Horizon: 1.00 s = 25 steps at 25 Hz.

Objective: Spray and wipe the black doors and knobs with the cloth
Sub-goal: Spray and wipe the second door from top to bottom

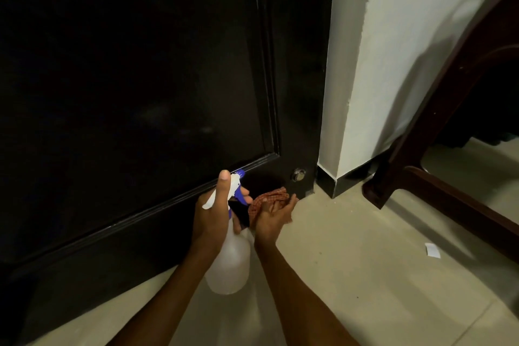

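Beige floor meets black door, white wall, dark wooden furniture.

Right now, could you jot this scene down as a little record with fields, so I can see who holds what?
left hand: grips the spray bottle, finger on its blue trigger
right hand: holds the orange cloth near the door's bottom corner
black door: glossy, nozzle aimed at its lower rail
knob: silver, beyond the cloth, untouched
floor: pale tiles, small white scrap
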Available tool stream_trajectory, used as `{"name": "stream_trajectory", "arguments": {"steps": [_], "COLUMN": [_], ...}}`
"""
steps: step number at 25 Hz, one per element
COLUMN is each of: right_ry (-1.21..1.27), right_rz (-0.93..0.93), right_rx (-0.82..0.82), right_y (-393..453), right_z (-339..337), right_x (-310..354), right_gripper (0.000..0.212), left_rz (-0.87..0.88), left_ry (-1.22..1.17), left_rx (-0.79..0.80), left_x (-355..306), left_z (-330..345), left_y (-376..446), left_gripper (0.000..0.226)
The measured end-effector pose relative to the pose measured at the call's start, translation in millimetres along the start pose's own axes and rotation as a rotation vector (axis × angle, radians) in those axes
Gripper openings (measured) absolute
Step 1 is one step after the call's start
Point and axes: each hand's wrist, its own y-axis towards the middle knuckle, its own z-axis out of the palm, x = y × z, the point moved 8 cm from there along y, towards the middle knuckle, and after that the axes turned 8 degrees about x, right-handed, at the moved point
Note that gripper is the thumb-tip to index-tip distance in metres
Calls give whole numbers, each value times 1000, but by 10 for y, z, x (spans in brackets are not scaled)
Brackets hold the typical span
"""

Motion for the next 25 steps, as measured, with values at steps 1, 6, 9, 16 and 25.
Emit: {"name": "stream_trajectory", "arguments": {"steps": [1, 6, 9, 16, 25], "right_ry": [37, -82, -97, -175, 243], "right_rz": [-4, 3, -55, -145, 27], "right_rx": [-45, -85, 1, 111, -75], "right_y": [-13, -142, -175, -151, -222], "right_z": [30, 107, 119, 201, 431], "right_x": [-3, -73, -77, -359, 110], "right_gripper": [80, 52, 52, 70, 29], "left_rz": [-4, -26, -66, -121, -95], "left_ry": [9, 22, 4, 27, -11], "left_rx": [-2, -39, -70, -80, -62], "left_x": [13, 64, 104, 181, 80], "left_z": [-17, -201, -327, -443, -404], "left_y": [-14, -111, -162, -196, -248], "left_gripper": [74, 72, 74, 78, 78]}}
